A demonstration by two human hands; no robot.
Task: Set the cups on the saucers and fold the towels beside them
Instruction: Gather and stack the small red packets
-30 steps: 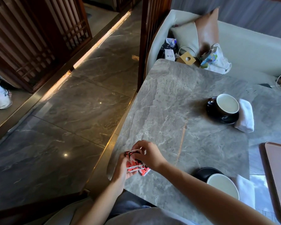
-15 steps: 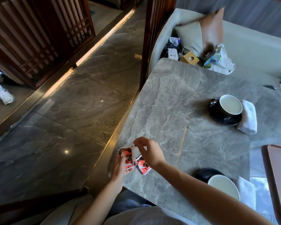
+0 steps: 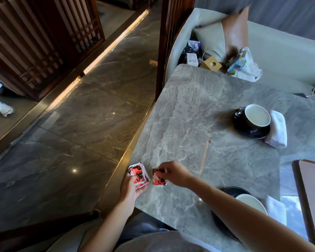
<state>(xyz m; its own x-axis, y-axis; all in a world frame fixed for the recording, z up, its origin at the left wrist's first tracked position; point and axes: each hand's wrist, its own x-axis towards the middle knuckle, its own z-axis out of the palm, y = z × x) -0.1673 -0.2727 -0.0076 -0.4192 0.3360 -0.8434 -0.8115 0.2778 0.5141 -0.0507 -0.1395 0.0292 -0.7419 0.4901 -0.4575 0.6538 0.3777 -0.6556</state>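
Note:
A black cup with a white inside [image 3: 257, 117] stands on a black saucer [image 3: 251, 132] at the far right of the grey marble table [image 3: 198, 110]. A folded white towel [image 3: 277, 130] lies against its right side. Near me, a second cup [image 3: 251, 203] sits on a black saucer [image 3: 231, 190], partly hidden by my right forearm, with a white towel [image 3: 276, 210] to its right. At the table's near left corner my left hand [image 3: 131, 188] holds a small stack of red-and-black packets [image 3: 138, 174]. My right hand [image 3: 173, 172] pinches one red packet [image 3: 158, 179] on the tabletop.
A brown tray or board [image 3: 313, 197] lies at the table's right edge. Behind the table a pale sofa [image 3: 284, 51] carries cushions, a small wooden box [image 3: 211, 64], bags and cables. A dark wooden post [image 3: 168, 33] stands at the table's far left corner, with marble floor to the left.
My hands have come apart. The right hand has drawn one packet off the stack and set it down on the table to the right, while the left hand keeps the rest.

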